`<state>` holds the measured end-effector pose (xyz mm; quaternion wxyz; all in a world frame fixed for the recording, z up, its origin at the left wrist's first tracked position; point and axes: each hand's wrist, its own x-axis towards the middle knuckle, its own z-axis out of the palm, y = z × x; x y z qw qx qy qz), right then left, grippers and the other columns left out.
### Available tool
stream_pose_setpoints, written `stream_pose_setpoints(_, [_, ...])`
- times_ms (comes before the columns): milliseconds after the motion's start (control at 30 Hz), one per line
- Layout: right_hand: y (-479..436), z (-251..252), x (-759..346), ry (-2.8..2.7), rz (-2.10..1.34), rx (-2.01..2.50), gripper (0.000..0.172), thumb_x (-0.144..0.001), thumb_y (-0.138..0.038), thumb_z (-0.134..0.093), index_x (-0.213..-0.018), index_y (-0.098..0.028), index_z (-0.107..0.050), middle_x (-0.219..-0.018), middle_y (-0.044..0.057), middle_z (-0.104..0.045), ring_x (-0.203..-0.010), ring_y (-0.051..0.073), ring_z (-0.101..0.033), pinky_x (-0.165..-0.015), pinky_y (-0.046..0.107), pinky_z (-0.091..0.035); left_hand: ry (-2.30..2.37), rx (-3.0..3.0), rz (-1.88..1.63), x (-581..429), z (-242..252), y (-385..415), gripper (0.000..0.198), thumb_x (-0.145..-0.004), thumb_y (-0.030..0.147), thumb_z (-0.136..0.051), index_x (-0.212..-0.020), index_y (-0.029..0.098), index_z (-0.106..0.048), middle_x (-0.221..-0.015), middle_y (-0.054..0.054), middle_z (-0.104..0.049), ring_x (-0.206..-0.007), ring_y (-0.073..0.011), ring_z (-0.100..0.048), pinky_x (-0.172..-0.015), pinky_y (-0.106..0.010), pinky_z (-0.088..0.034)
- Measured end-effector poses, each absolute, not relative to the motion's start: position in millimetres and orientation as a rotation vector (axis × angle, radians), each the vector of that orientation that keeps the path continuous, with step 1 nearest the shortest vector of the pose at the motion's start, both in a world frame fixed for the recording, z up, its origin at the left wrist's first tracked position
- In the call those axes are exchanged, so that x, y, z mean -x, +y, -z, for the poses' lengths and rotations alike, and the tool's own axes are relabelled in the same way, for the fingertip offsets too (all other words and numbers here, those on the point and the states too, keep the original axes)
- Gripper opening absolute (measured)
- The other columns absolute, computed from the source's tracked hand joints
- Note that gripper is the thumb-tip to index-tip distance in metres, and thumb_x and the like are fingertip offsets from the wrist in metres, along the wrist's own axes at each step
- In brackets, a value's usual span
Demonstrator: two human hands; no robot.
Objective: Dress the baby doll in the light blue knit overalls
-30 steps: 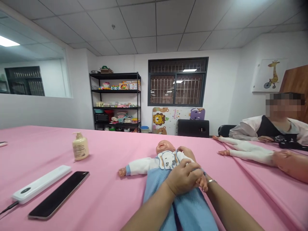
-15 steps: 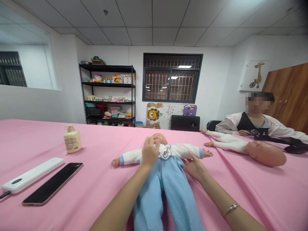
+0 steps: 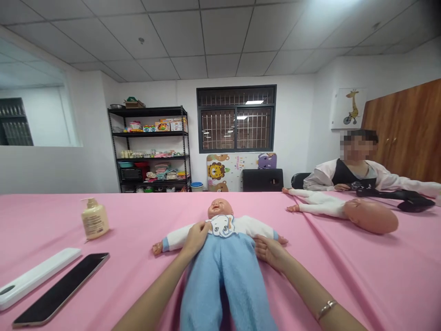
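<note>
A baby doll lies face up on the pink-covered table, arms spread, dressed in a white and blue romper with an animal-face bib front. My left hand is at the chest on the left, its fingers bent together over the romper's edge beside the bib. Against the romper's waist on the right lies my right hand, palm turned toward the doll and fingers stretched out. It holds nothing that I can see. The doll's feet are outside the view.
On the left stand a pump bottle, a white elongated device and a black phone. A second doll in white lies at the right, before a seated person. A shelf rack stands behind the table.
My left hand has come down from near the doll's face to the chest edge, leaving the face uncovered. My right hand stays at the doll's side. The view has tilted up a little.
</note>
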<state>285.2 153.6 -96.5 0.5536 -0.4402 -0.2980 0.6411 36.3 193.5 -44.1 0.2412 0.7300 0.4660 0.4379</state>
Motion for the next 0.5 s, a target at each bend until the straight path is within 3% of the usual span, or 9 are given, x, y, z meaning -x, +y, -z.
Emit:
stream_pose_setpoints(100, [144.3, 87.2, -282.2, -1.055, -1.516, 0.987, 0.039, -0.086, -0.049, -0.049, -0.078, -0.012, -0.054, -0.072, 0.005, -0.055, -0.063, 0.011, -0.052, -0.057, 0.018, -0.044, 1.151, -2.046, -1.066, -15.8, 47.6, 190.5, 0.043, -0.082, 0.052, -0.033, -0.072, 0.015, -0.055, -0.079, -0.003, -0.059, -0.081, -0.0208, -0.05, -0.073, -0.026, -0.037])
stream_pose_setpoints(167, [141.6, 83.4, -285.3, -1.377, -1.419, 0.905, 0.044, -0.08, -0.054, -0.056, -0.068, -0.012, -0.051, -0.069, 0.002, -0.051, -0.065, 0.01, -0.047, -0.061, 0.018, -0.04, 1.128, -2.063, -0.909, 1.9, 50.4, 188.8, 0.044, -0.083, 0.052, -0.034, -0.078, 0.016, -0.058, -0.087, -0.004, -0.06, -0.088, -0.0223, -0.05, -0.079, -0.028, -0.035])
stream_pose_setpoints(267, [144.6, 83.6, -294.1, -1.634, -1.378, 0.907, 0.045, -0.069, -0.051, -0.069, -0.065, -0.011, -0.047, -0.068, -0.001, -0.046, -0.066, 0.009, -0.041, -0.061, 0.017, -0.034, 1.116, -2.095, -0.658, 25.5, 53.4, 187.6, 0.042, -0.081, 0.054, -0.04, -0.068, 0.017, -0.053, -0.071, -0.001, -0.054, -0.07, -0.0187, -0.047, -0.066, -0.026, -0.034])
stream_pose_setpoints(333, [151.2, 88.1, -297.4, -1.509, -1.332, 0.883, 0.045, -0.071, -0.054, -0.064, -0.07, -0.013, -0.045, -0.068, -0.002, -0.045, -0.065, 0.009, -0.04, -0.061, 0.018, -0.032, 1.061, -2.138, -0.551, 34.6, 53.4, 187.8, 0.039, -0.078, 0.052, -0.046, -0.061, 0.017, -0.047, -0.062, 0.002, -0.045, -0.059, -0.0148, -0.04, -0.058, -0.024, -0.03])
stream_pose_setpoints(500, [172.5, 109.4, -288.6, -1.596, -0.799, 1.143, 0.043, -0.071, -0.055, -0.054, -0.064, -0.014, -0.044, -0.063, 0.001, -0.046, -0.062, 0.013, -0.04, -0.059, 0.022, -0.03, 1.028, -2.194, -0.594, 33.8, 54.9, 193.5, 0.021, -0.071, 0.037, -0.051, -0.066, 0.016, -0.05, -0.07, 0.001, -0.052, -0.069, -0.0167, -0.046, -0.066, -0.025, -0.036])
